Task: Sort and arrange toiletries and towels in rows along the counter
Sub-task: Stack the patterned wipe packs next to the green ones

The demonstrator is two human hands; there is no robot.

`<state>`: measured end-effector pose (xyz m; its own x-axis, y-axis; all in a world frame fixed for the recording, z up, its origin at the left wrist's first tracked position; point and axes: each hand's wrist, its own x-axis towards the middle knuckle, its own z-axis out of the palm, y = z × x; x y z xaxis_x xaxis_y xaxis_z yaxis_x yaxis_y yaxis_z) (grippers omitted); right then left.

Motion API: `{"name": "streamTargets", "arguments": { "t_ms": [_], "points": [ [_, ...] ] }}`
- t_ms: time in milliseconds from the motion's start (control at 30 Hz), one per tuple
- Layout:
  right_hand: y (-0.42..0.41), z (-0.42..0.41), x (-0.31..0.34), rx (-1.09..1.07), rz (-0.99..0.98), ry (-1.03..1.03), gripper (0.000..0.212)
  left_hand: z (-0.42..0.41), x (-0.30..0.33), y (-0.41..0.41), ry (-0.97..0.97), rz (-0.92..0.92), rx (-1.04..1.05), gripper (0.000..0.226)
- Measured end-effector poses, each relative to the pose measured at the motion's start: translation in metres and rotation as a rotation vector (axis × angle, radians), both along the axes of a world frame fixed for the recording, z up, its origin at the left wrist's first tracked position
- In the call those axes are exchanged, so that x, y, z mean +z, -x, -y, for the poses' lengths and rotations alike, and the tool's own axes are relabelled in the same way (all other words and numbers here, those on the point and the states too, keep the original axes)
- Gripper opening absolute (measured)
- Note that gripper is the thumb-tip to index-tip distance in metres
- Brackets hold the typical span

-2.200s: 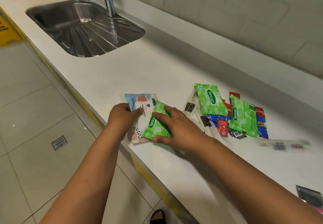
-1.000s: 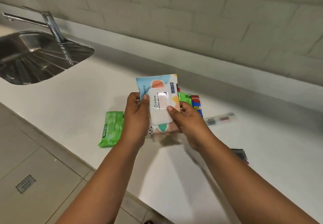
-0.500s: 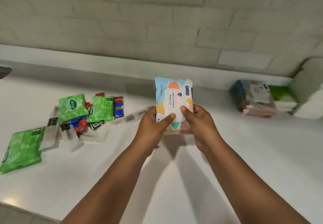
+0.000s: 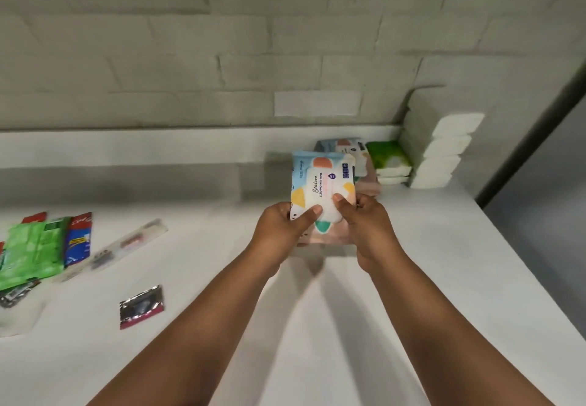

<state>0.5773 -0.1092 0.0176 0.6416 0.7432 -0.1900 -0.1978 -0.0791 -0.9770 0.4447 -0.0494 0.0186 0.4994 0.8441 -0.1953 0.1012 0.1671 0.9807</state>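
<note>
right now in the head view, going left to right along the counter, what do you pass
green wipes packet → red and blue toothpaste box → clear-wrapped toothbrush → pastel wet wipes pack held in both hands → green-topped pack → stack of folded white towels

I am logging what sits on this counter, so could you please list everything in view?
wet wipes pack: one, pastel, held in both hands.
matching pack: one, pastel, behind it by the wall.
green pack: one, on white packs, far right.
folded towels: stack, white, right corner.
green wipes: blurred, count unclear, left.
toothbrush packet: one, clear, left.
foil sachet: one, silver, near left.
counter: white.
left hand, right hand: gripping the pack.
</note>
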Motion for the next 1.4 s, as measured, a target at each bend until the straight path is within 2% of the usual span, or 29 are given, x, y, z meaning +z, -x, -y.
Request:
{"name": "streamTargets", "arguments": {
  "t_ms": [167, 267, 400, 567, 667, 733, 833, 900, 933, 1000, 1100, 1400],
  "points": [
    [-0.049, -0.024, -0.007, -0.11, 0.07, 0.012, 0.028, -0.03, -0.006, -0.044, 0.072, -0.009, -0.083, 0.026],
    [-0.08, -0.044, -0.01, -0.14, 0.141, 0.041, 0.028, -0.048, -0.005, -0.067, 0.081, -0.015, -0.094, 0.017],
    [-0.107, -0.073, -0.01, -0.156, 0.38, 0.189, 0.03, -0.073, -0.01, -0.097, 0.057, -0.04, -0.034, 0.02],
    [-0.128, -0.101, -0.014, -0.152, 0.498, 0.288, 0.035, -0.091, -0.019, -0.119, 0.012, -0.065, 0.027, 0.009],
    [-0.136, -0.109, -0.019, -0.124, 0.591, 0.319, 0.03, -0.096, -0.025, -0.125, -0.005, -0.055, 0.064, 0.012],
    [-0.136, -0.111, -0.024, -0.13, 0.735, 0.344, 0.029, -0.097, -0.029, -0.126, 0.001, -0.041, 0.089, 0.018],
    [-0.139, -0.114, -0.03, -0.201, 1.189, 0.483, 0.032, -0.098, -0.032, -0.126, 0.016, -0.015, 0.102, 0.021],
    [-0.137, -0.118, -0.025, -0.166, 1.372, 0.396, 0.036, -0.098, -0.033, -0.125, 0.025, 0.003, 0.101, 0.02],
    [-0.136, -0.121, -0.019, -0.08, 1.419, 0.31, 0.038, -0.097, -0.033, -0.125, 0.031, 0.015, 0.103, 0.021],
    [-0.134, -0.131, -0.011, 0.166, 1.475, 0.237, 0.044, -0.096, -0.034, -0.125, 0.045, 0.038, 0.116, 0.023],
    [-0.135, -0.138, -0.006, 0.385, 1.405, 0.329, 0.048, -0.095, -0.035, -0.122, 0.084, 0.082, 0.131, 0.018],
    [-0.137, -0.142, -0.026, 0.379, 1.468, 0.367, 0.049, -0.091, -0.044, -0.112, 0.227, 0.137, 0.156, 0.016]
  ]
}}
